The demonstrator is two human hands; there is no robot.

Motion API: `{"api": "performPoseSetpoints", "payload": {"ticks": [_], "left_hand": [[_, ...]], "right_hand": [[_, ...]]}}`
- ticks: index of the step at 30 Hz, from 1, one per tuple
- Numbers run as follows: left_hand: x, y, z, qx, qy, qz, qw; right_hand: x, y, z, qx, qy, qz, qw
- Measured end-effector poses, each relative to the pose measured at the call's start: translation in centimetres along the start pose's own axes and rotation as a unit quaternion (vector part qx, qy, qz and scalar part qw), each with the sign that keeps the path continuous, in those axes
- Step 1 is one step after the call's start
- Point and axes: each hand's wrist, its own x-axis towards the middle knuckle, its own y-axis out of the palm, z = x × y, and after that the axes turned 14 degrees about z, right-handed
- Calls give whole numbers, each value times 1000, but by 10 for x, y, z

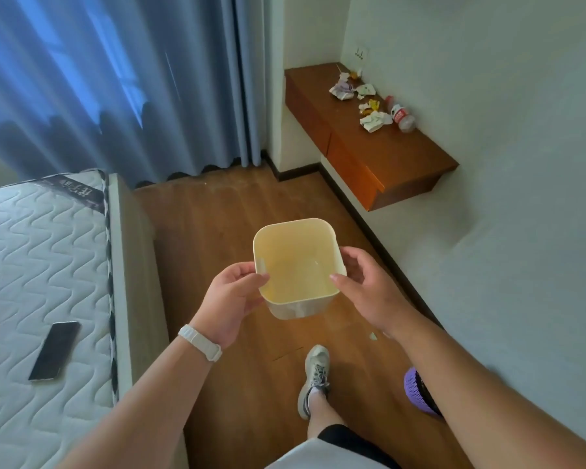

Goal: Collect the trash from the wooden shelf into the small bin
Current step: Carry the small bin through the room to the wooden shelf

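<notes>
Cream plastic small bin, empty, sits gripped between my left hand and right hand over the floor. Crumpled paper trash and a bottle lie along the wooden shelf, ahead-right against the wall, nearer my right hand.

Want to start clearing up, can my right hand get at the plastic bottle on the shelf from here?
Probably not yet: the right hand is holding the small bin, and the plastic bottle lies well ahead on the wooden shelf. Nothing blocks the way.
</notes>
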Motion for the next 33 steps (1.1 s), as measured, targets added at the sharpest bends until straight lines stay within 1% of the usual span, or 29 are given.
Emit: {"api": "performPoseSetpoints", "payload": {"ticks": [7, 12, 14, 17, 21, 25, 29, 33], "left_hand": [[100, -1, -52, 10, -1, -44, 999], [170, 6, -97, 18, 0, -65, 998], [192, 9, -111, 17, 7, -71, 997], [220, 10, -127, 17, 2, -73, 997], [259, -4, -145, 26, 0, -69, 997], [306, -25, -155, 23, -13, -47, 999], [363, -57, -174, 17, -25, -15, 999], [425, -92, -210, 25, -32, 48, 998]], "right_hand": [[119, -54, 0, -2, 20, 32, 999], [192, -102, 20, 12, -1, 54, 998], [215, -116, 26, 23, -11, 56, 998], [241, -131, 29, 39, -3, 60, 997], [277, -142, 32, 41, -2, 57, 998], [324, -143, 29, 47, 11, 44, 998], [378, -145, 41, 44, 24, 21, 999], [434, -147, 63, 44, 49, -16, 998]]}}
